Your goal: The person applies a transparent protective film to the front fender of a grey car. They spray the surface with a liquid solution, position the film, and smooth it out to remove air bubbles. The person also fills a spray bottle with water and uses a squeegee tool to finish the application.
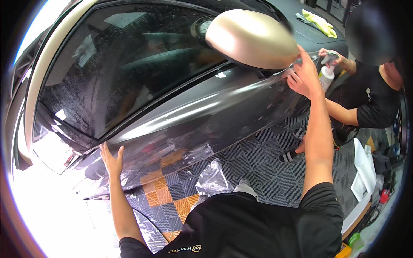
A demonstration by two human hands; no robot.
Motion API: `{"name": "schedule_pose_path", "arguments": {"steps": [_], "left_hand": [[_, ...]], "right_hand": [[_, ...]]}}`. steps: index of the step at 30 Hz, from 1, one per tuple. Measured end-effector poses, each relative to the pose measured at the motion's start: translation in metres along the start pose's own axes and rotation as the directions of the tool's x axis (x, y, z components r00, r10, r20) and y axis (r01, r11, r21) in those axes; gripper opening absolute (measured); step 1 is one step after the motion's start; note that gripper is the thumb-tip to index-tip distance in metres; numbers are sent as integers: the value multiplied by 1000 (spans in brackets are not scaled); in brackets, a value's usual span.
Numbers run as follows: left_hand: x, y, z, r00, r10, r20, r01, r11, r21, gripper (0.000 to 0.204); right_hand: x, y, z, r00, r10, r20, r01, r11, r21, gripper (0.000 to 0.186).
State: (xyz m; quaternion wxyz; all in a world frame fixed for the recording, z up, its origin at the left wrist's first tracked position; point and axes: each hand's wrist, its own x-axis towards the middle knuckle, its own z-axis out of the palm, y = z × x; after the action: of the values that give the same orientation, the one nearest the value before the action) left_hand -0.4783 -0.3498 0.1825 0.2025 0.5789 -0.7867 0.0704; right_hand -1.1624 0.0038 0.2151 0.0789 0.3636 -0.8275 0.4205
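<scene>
Clear film [170, 122] is spread along the dark car door [193, 95], below the window. Near the door's rear upper corner, the left hand [112, 161] is held with fingers spread wide; toward its front edge, beside the gold mirror [249, 38], the right hand [307, 73] is raised, its grip impossible to tell.

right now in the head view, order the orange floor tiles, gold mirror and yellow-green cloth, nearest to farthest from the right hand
From the right hand:
1. Gold mirror: right by the fingertips, to their left.
2. Yellow-green cloth: beyond, at the upper right.
3. Orange floor tiles: down at the lower left.
</scene>
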Motion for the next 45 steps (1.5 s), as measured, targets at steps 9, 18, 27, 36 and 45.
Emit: {"name": "schedule_pose_path", "arguments": {"steps": [9, 18, 27, 36, 45], "left_hand": [[11, 5, 13, 1000, -11, 12, 12, 998, -62, 86], [17, -3, 7, 1000, 5, 27, -3, 998, -58, 81], [10, 9, -5, 997, -41, 61, 45, 997, -66, 85], [10, -5, 6, 987, 141, -83, -137, 989, 45, 74], [0, 15, 31, 882, 403, -245, -390, 915, 100, 57]], "right_hand": [[1, 39, -3, 907, 70, 415, -61, 998, -35, 32], [-68, 28, 18, 918, -293, 269, 397, 637, -661, 45], [-12, 9, -9, 957, -289, -16, 188, 660, -727, 23], [-32, -6, 13, 827, -322, -461, -20, 803, -596, 19], [-208, -35, 139, 896, -23, -442, -31, 993, -115, 25]]}}
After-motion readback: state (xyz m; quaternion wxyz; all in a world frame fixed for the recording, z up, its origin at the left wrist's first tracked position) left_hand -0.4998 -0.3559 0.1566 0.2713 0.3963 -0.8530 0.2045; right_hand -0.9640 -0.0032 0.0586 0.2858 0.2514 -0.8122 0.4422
